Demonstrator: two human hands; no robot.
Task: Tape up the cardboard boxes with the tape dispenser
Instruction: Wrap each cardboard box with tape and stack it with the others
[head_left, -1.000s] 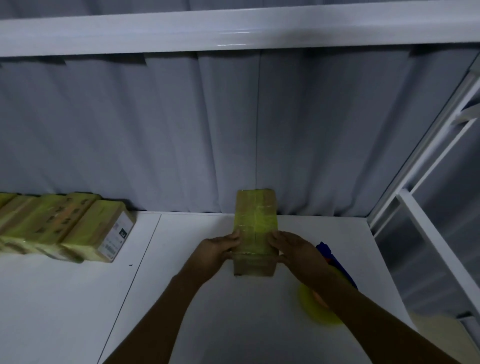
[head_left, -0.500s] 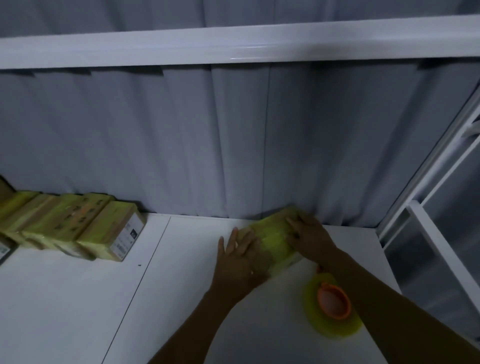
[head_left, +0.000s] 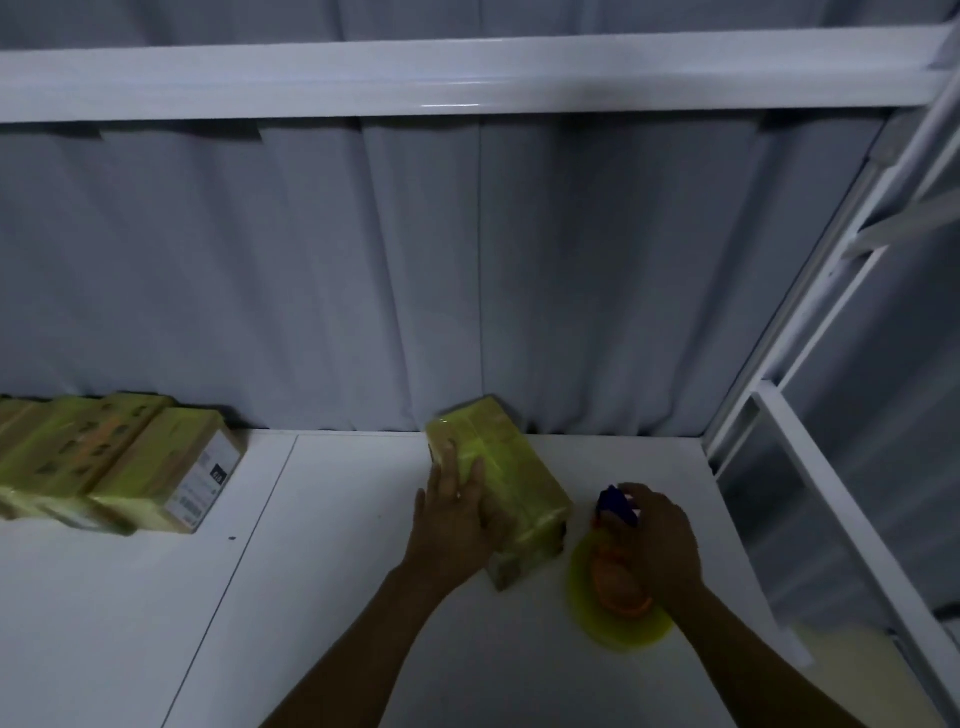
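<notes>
**Inspector:** Where is the box (head_left: 498, 483) lying?

**Assistant:** It is lying flat on the table (head_left: 311, 597), its long axis running far-left to near-right. The left hand (head_left: 454, 514) is resting flat-fingered on it. The right hand (head_left: 660, 545) is gripping the dispenser (head_left: 618, 577) beside it.

**Inspector:** Handling?

**Assistant:** I am judging it light, stiff and tape-slick, and advising a hold across the short sides.

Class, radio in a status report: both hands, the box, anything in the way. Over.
Left hand flat on box. Right hand grips dispenser beside it. Other boxes far left, out of the way.
</notes>
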